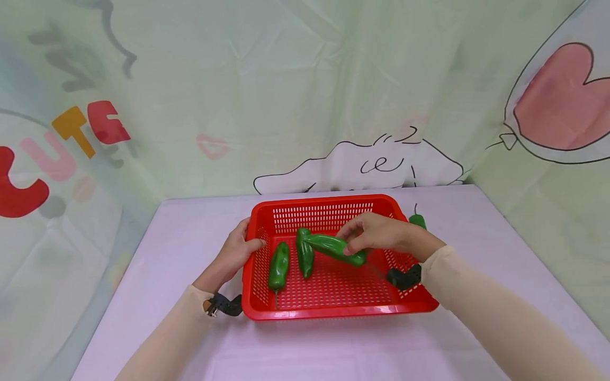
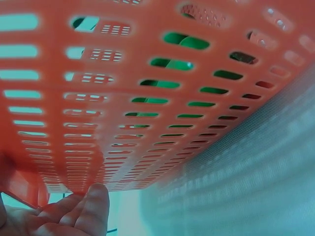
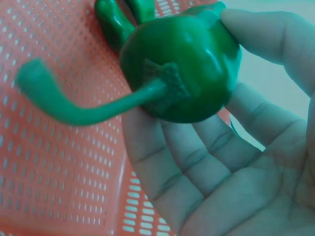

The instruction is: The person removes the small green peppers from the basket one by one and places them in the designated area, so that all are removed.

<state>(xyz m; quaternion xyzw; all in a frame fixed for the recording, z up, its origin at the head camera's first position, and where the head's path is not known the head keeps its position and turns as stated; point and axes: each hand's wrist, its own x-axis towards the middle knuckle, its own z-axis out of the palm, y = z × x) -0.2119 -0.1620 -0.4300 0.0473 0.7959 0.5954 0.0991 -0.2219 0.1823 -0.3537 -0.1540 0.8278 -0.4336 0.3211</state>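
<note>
A red perforated plastic basket (image 1: 333, 313) stands on the table. My left hand (image 1: 235, 248) grips its left rim, thumb over the edge and fingers outside; in the left wrist view the fingers (image 2: 96, 206) lie against the slotted outer wall. Over the basket's right half, my right hand (image 1: 374, 233) holds a green chili pepper (image 1: 333, 247) between thumb and fingers. In the right wrist view the held pepper's stem end faces the camera, its curved stem (image 3: 88, 115) pointing left. Two more green peppers lie in the basket, one at the left (image 1: 278, 267) and one near the middle (image 1: 305, 259).
Another green pepper (image 1: 417, 220) lies on the table just beyond the basket's right side, partly hidden by the right wrist. A light lilac cloth covers the table (image 1: 190, 227). Printed curtains (image 1: 305, 95) hang behind and at both sides.
</note>
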